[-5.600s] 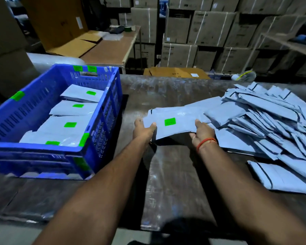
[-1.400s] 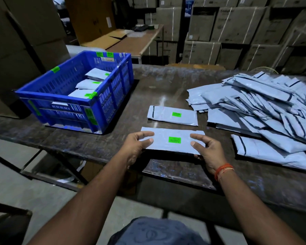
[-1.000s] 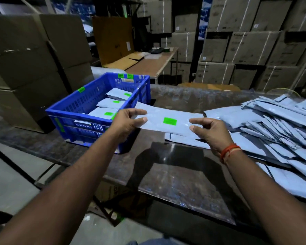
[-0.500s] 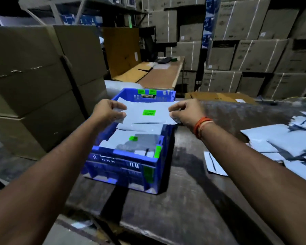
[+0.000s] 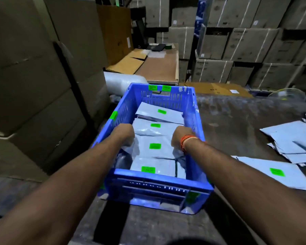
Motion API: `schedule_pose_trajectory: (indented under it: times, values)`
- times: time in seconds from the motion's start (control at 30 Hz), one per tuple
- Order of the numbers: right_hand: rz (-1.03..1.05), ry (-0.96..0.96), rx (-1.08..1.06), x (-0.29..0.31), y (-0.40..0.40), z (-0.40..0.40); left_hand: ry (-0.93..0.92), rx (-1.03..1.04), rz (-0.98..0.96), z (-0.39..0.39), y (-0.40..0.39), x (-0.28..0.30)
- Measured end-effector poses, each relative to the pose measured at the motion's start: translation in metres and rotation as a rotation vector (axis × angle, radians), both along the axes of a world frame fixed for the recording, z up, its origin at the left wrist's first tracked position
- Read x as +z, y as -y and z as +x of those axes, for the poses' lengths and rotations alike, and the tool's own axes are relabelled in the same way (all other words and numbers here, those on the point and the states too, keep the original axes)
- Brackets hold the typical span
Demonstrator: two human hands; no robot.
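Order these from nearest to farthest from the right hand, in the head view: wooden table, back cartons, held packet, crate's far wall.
1. The held packet, in the right hand, inside the crate.
2. The crate's far wall, just ahead.
3. The wooden table, behind the crate.
4. The back cartons, farthest, at the rear right.

You face a dim warehouse: strapped cartons (image 5: pixel 245 41) stacked high behind the dark, worn table (image 5: pixel 228 121), larger boxes (image 5: pixel 34 68) looming at your left, a second wooden table (image 5: pixel 159 68) beyond carrying flattened cardboard (image 5: pixel 125 65), a bubble-wrap roll (image 5: pixel 120 82) just beside it.
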State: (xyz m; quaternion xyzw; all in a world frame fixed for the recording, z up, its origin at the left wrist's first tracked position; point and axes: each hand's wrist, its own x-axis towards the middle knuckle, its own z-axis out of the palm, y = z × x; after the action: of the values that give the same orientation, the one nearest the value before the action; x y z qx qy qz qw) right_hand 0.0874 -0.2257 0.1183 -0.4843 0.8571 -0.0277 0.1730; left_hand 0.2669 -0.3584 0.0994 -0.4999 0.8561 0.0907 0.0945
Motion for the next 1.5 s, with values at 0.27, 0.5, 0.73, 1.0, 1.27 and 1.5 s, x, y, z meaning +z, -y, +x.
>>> schedule_pose_trajectory:
  times: [0.27, 0.5, 0.73, 1.0, 1.27, 1.5]
  values:
    - [0.261, -0.260, 0.125, 0.006, 0.000, 0.016, 0.254, -0.062, 0.068, -0.009, 0.003, -0.005]
    - [-0.164, -0.204, 0.132, 0.036, -0.013, -0.004, -0.158, -0.110, -0.188, -0.024, -0.023, 0.037]
    - [-0.558, 0.138, -0.098, 0.083, -0.074, -0.084, -0.739, -0.202, -0.030, -0.122, -0.112, 0.085]
    - [-0.540, 0.215, -0.202, 0.039, -0.176, -0.214, -0.770, -0.269, 0.028, -0.250, -0.208, 0.075]
    - [-0.357, 0.160, -0.327, -0.056, -0.275, -0.315, -0.549, -0.053, 0.215, -0.329, -0.278, -0.037]
    - [-0.343, 0.190, -0.434, -0.125, -0.318, -0.340, -0.609, 0.294, 0.183, -0.340, -0.305, -0.108]
